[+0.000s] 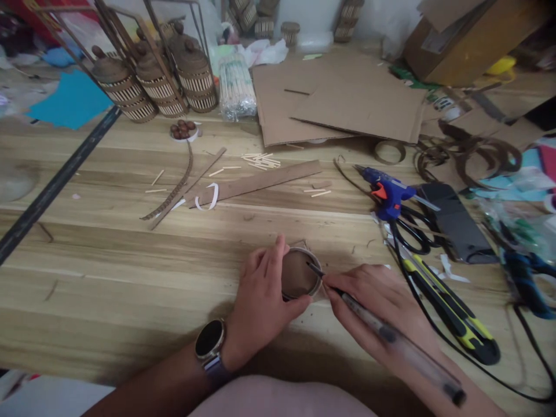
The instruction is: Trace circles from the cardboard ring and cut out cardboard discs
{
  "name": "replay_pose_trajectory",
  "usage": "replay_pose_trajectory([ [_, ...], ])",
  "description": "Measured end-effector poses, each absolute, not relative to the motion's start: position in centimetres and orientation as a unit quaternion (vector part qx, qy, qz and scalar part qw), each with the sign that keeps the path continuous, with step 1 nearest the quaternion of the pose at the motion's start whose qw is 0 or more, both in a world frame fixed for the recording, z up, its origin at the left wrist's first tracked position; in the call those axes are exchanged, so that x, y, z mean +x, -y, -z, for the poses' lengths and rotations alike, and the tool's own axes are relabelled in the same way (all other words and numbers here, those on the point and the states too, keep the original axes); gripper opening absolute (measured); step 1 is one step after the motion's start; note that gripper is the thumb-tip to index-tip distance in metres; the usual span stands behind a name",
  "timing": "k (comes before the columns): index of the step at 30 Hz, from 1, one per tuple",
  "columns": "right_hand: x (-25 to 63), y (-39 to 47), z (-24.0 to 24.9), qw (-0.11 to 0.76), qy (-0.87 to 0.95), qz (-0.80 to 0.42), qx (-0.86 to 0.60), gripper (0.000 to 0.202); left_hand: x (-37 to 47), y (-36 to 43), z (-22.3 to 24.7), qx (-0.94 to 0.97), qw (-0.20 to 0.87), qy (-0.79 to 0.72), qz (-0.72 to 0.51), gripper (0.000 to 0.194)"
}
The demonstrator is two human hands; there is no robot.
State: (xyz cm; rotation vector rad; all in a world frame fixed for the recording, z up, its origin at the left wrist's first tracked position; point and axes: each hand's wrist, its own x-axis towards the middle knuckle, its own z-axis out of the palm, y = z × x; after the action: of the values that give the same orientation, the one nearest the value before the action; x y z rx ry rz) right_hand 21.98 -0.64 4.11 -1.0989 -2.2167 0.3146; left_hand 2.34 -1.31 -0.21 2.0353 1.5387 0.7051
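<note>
A round cardboard piece with a raised rim [299,275] lies on the wooden table at the lower middle. My left hand [266,289] is closed round its left side, thumb at the near edge and fingers at the far edge. A pen [382,331] is gripped in my right hand [380,307], its dark tip inside the ring over the brown surface. The pen slants down to the left, and its back end is blurred. What lies under the ring is hidden.
A blue glue gun [386,191], black scissors [414,229], a phone [456,223] and a yellow-black cutter [452,310] lie to the right. Cardboard strips [260,184] and small sticks [263,161] are further back. Cardboard sheets [339,98] and lantern-like holders [125,90] stand behind.
</note>
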Motion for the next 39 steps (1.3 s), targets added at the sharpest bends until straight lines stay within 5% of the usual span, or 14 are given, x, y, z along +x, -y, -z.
replay_pose_trajectory([
  [17, 19.7, -0.8, -2.7, 0.332, 0.838, -0.169, -0.399, 0.016, 2.3, 1.3, 0.7, 0.761, 0.2, -0.55, -0.279, 0.107],
  [28, 20.4, -0.1, -3.2, 0.345, 0.775, -0.327, -0.416, 0.013, 2.1, 1.3, 0.6, 0.764, 0.207, -0.543, -0.281, 0.107],
  [39, 19.6, -0.8, -2.1, 0.379, 0.769, -0.288, -0.428, 0.014, 2.2, 1.3, 0.5, 0.764, 0.203, -0.545, -0.28, 0.113],
])
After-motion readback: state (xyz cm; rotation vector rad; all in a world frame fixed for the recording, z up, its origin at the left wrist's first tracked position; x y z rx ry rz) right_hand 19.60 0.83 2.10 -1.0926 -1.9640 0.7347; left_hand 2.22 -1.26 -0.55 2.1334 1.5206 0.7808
